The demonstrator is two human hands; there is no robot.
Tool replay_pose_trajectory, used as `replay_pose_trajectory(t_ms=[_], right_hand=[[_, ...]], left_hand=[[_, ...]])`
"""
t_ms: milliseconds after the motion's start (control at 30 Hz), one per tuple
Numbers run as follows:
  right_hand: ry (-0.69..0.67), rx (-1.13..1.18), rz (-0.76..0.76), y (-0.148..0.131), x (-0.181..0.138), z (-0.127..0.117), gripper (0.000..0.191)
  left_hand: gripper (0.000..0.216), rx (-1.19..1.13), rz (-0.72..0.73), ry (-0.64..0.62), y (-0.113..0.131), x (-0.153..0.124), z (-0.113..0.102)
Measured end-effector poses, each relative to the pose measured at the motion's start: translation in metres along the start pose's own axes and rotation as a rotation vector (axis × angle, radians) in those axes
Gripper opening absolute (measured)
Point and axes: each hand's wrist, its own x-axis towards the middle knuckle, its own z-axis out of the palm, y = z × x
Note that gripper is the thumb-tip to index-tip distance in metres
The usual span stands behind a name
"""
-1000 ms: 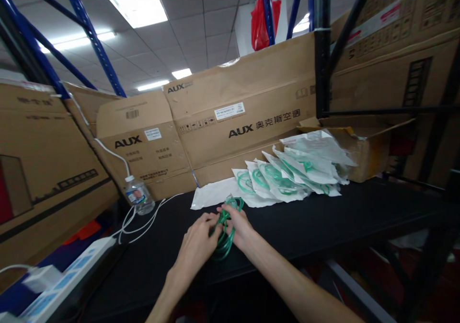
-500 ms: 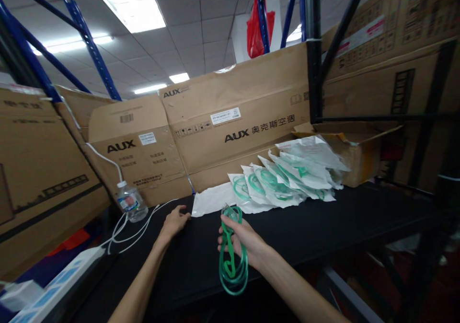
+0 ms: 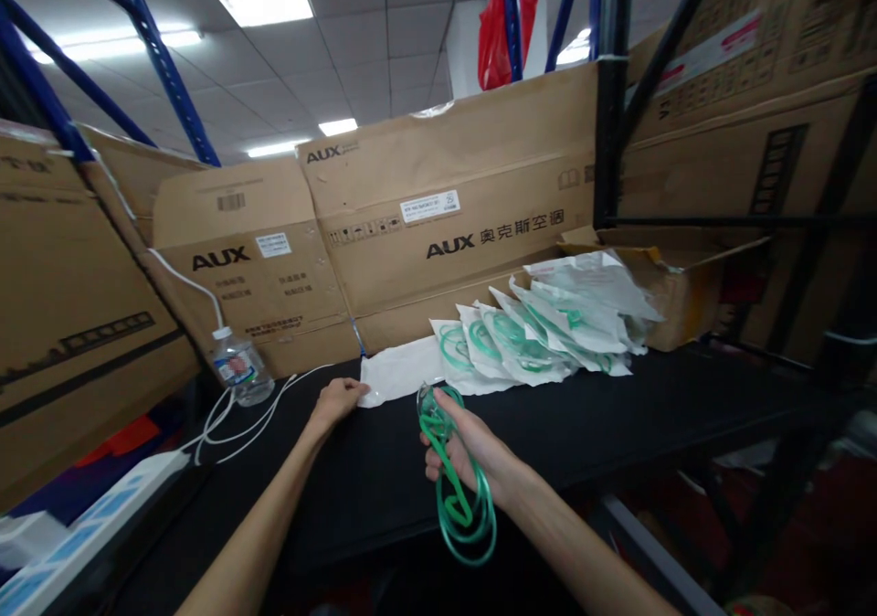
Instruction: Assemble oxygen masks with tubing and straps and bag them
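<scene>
My right hand [image 3: 460, 447] is closed round a coil of green tubing [image 3: 464, 506] with a clear mask piece at its top; the loops hang down over the front edge of the black table [image 3: 617, 415]. Stretched forward, my left hand [image 3: 337, 399] has its fingers on the corner of a flat white bag [image 3: 397, 374] lying on the table. Whether it pinches the bag or only touches it I cannot make out. Behind the bag lies a row of several sealed bags with green tubing [image 3: 527, 333].
AUX cardboard boxes [image 3: 438, 214] stand along the back and left. An open carton [image 3: 685, 278] sits at the right behind the bags. A water bottle [image 3: 237, 365], white cables [image 3: 239, 419] and a power strip [image 3: 82, 534] lie at the left. Black shelf posts [image 3: 609, 95] rise at the right.
My left hand let go of the tubing and reached forward to the white bag. My right hand drew the coil back toward me, its loops now hanging lower.
</scene>
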Motion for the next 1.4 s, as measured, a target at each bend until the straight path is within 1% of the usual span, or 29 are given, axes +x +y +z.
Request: replay_pose_trajectory(t_ms=[100,200,300,367,467,567,667,700,733,800,833,867,900,933,967,1000,1033,1067,1100,1167,1200,1267,1400], right_hand=[[-0.014,0.002,-0.010,0.000,-0.001,-0.001,0.044],[-0.039,0.002,-0.014,0.000,-0.002,-0.002,0.042],[-0.058,-0.001,-0.015,0.001,-0.004,-0.003,0.042],[-0.064,-0.006,-0.019,0.002,-0.004,-0.004,0.042],[-0.074,-0.018,-0.019,0.001,-0.005,-0.005,0.043],[-0.080,-0.033,-0.017,0.001,-0.006,-0.007,0.044],[-0.076,-0.047,-0.010,-0.002,-0.010,-0.009,0.045],[-0.072,-0.051,-0.004,-0.003,-0.011,-0.010,0.045],[-0.068,-0.055,0.002,-0.005,-0.013,-0.011,0.045],[-0.056,-0.065,0.009,-0.009,-0.018,-0.012,0.044],[-0.052,-0.068,0.009,-0.011,-0.020,-0.013,0.044],[-0.051,-0.068,0.006,-0.014,-0.022,-0.014,0.043],[-0.055,-0.067,0.004,-0.016,-0.024,-0.015,0.043],[-0.064,-0.066,0.002,-0.018,-0.026,-0.016,0.042],[-0.073,-0.063,0.000,-0.020,-0.027,-0.017,0.041],[-0.080,-0.062,-0.001,-0.021,-0.027,-0.018,0.041],[-0.082,-0.062,0.000,-0.021,-0.028,-0.019,0.041],[-0.079,-0.063,0.002,-0.021,-0.028,-0.020,0.041],[-0.074,-0.061,0.005,-0.020,-0.027,-0.021,0.042],[-0.072,-0.053,0.011,-0.018,-0.027,-0.024,0.042],[-0.076,-0.049,0.013,-0.018,-0.027,-0.024,0.042],[-0.084,-0.044,0.018,-0.018,-0.027,-0.025,0.042],[-0.087,-0.048,0.036,-0.020,-0.029,-0.025,0.045]], left_hand=[[0.035,-0.019,0.025,-0.017,-0.023,-0.034,-0.012],[0.051,-0.056,0.053,-0.036,-0.053,-0.078,-0.021],[0.062,-0.097,0.061,-0.076,-0.076,-0.115,-0.023],[0.063,-0.101,0.057,-0.093,-0.083,-0.130,-0.024],[0.061,-0.038,0.038,-0.063,-0.085,-0.138,-0.031],[0.061,0.033,0.014,0.024,-0.079,-0.139,-0.039],[0.061,0.058,-0.048,0.103,-0.069,-0.151,-0.037],[0.063,0.054,-0.057,0.089,-0.065,-0.158,-0.033],[0.064,0.042,-0.049,0.043,-0.061,-0.165,-0.029],[0.067,0.013,0.009,-0.098,-0.052,-0.181,-0.022],[0.068,0.009,0.045,-0.140,-0.048,-0.187,-0.020],[0.067,0.010,0.086,-0.133,-0.045,-0.190,-0.019],[0.064,0.018,0.136,-0.073,-0.044,-0.191,-0.020],[0.061,0.027,0.199,0.015,-0.043,-0.189,-0.021],[0.054,0.030,0.281,0.095,-0.044,-0.184,-0.023],[0.048,0.029,0.374,0.141,-0.046,-0.178,-0.024],[0.044,0.032,0.467,0.132,-0.049,-0.171,-0.024],[0.043,0.042,0.541,0.080,-0.052,-0.164,-0.022],[0.046,0.060,0.587,0.008,-0.055,-0.158,-0.019],[0.051,0.107,0.604,-0.102,-0.058,-0.149,-0.010],[0.052,0.125,0.598,-0.121,-0.058,-0.147,-0.006],[0.048,0.141,0.589,-0.113,-0.056,-0.147,0.000],[0.035,0.120,0.610,-0.103,-0.046,-0.149,0.001]])
